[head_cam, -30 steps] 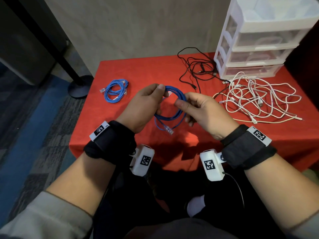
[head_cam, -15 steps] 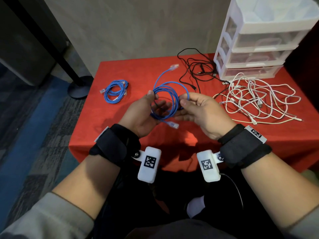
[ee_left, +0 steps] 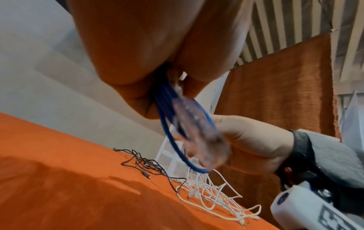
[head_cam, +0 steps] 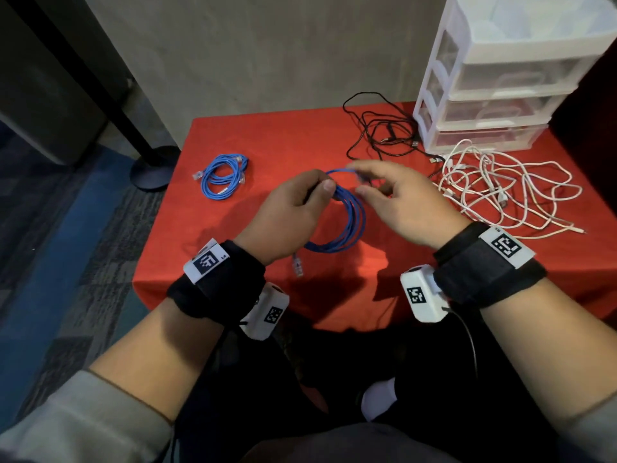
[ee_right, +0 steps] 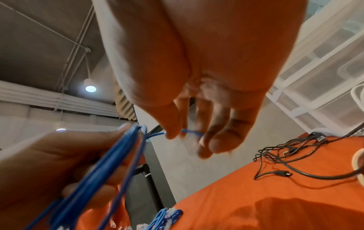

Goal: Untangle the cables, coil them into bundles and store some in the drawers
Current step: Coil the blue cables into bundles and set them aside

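My left hand grips the top of a coiled blue network cable above the red table. The coil hangs down, and its clear plug dangles near the table's front edge. My right hand pinches the free end of this cable between thumb and fingers, just right of the left hand. In the left wrist view the blue loops run out from under my curled fingers. A second blue coil lies on the cloth at the left.
A tangle of white cables lies at the right of the table. Black cables lie behind it, beside a white plastic drawer unit at the back right. A black stand base sits on the floor to the left.
The free end that stuck up behind the coil has been brought down over its top by my right hand. My left hand turned over, and the coil now hangs lower toward me.
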Tool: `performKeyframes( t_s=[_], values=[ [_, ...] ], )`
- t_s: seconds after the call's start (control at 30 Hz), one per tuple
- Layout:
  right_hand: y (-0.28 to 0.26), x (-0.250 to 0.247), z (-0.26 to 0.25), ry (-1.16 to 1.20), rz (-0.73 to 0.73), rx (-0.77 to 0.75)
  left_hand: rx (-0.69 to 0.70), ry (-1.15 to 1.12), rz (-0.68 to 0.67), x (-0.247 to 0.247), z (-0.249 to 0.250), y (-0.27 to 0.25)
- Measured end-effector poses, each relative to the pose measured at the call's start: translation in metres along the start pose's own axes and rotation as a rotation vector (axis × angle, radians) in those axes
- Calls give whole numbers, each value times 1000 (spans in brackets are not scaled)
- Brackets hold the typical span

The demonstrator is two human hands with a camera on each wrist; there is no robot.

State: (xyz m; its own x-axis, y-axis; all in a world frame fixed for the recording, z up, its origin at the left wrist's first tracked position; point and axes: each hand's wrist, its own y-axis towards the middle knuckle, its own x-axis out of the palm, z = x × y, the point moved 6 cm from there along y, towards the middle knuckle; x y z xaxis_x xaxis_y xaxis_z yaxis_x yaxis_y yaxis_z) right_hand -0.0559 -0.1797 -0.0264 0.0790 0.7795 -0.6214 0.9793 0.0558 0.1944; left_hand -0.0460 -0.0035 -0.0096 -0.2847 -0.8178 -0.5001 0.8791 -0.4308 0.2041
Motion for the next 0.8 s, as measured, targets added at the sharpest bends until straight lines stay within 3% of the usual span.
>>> performKeyframes(
  t_s=[0.07, 0.17, 0.3, 0.4, 0.5, 0.63, 0.73, 0.8],
  values=[
    [0, 4, 3, 60, -61, 38, 18, -77, -34, 1, 4, 0],
    [-3, 1, -1, 229, -34, 111, -28, -110, -54, 1, -3, -1],
    [-5, 2, -13, 453, -40, 160, -94, 226, -56, 7, -24, 2],
    [-5, 7, -19, 524, -65, 180, -165, 218, -27, 8, -33, 2],
    [-4, 7, -16, 549, -32, 214, -157, 175, -21, 8, -32, 3],
    [0, -5, -2, 518, 82, 278, -134, 144, -116, 13, -27, 3],
    [2, -16, 2, 506, 137, 297, -205, 13, -130, 17, -31, 1],
    [0, -17, 0, 438, 95, 274, -254, -53, -92, 16, -35, 2]
  ],
)
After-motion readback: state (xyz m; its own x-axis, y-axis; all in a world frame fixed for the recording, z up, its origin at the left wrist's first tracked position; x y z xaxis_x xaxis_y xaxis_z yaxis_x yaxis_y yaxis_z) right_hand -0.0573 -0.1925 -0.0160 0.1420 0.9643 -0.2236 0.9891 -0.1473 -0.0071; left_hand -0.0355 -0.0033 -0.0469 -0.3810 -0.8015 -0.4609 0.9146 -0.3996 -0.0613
